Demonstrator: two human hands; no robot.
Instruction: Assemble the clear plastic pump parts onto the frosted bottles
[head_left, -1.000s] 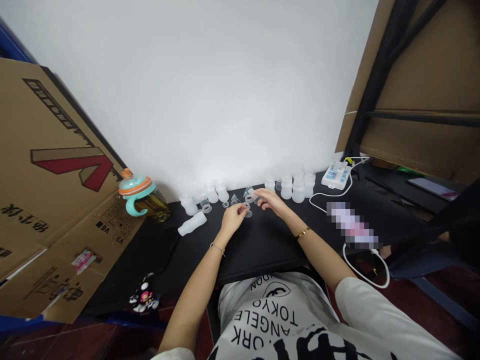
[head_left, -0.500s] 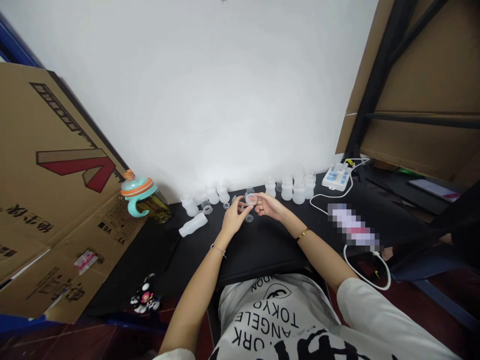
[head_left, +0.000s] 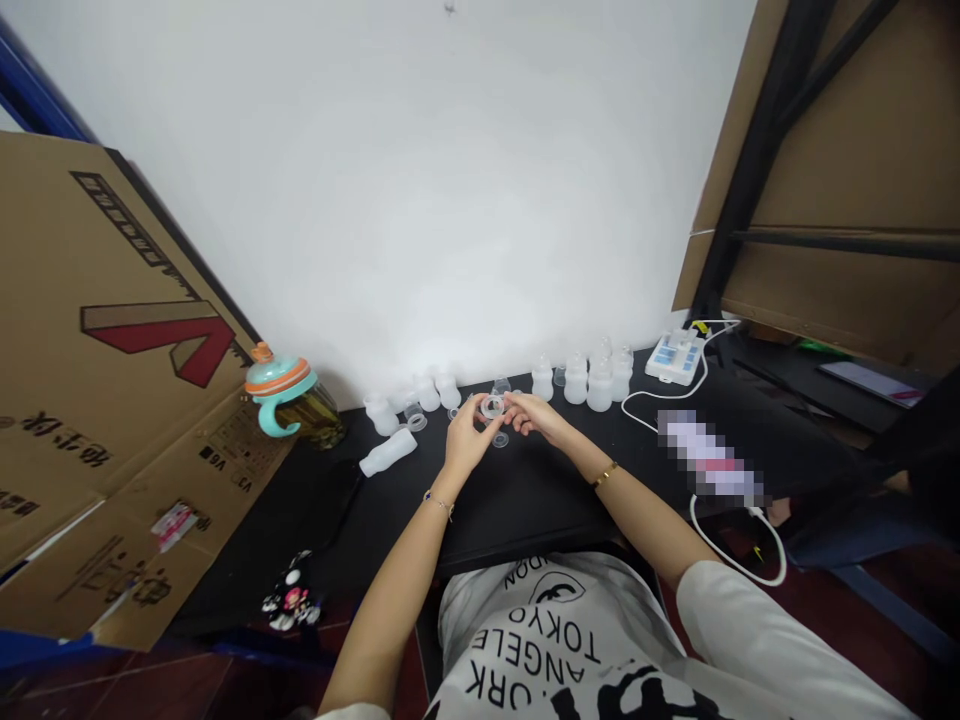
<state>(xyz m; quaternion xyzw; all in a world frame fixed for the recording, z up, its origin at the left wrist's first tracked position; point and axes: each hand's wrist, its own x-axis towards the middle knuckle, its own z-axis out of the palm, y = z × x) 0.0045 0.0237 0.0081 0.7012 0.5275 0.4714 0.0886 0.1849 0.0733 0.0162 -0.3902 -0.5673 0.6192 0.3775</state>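
Between both hands is a clear round ring [head_left: 493, 406], its opening facing me. My left hand [head_left: 466, 432] grips its left side with thumb and fingers. On its right side, my right hand [head_left: 531, 415] pinches the rim with its fingertips. Just below the hands a small clear disc [head_left: 500, 439] lies on the black table [head_left: 517, 500]. Behind them stands a clear cap [head_left: 501, 385]. Several white bottles with clear tops [head_left: 576, 380] stand to the right by the wall. On the left are several open white bottles [head_left: 381, 415], and one white bottle [head_left: 388, 452] lies on its side.
A teal and orange lidded jug [head_left: 289, 400] stands at the left beside a large cardboard box [head_left: 150, 400]. Toward the right are a white power strip [head_left: 675, 356], its cable and a blurred phone-like object [head_left: 709, 455]. A keychain [head_left: 291, 598] hangs at the front left edge.
The clear piece between my hands has turned and moved slightly left, and now shows as a ring. My right fingers have come in closer to it.
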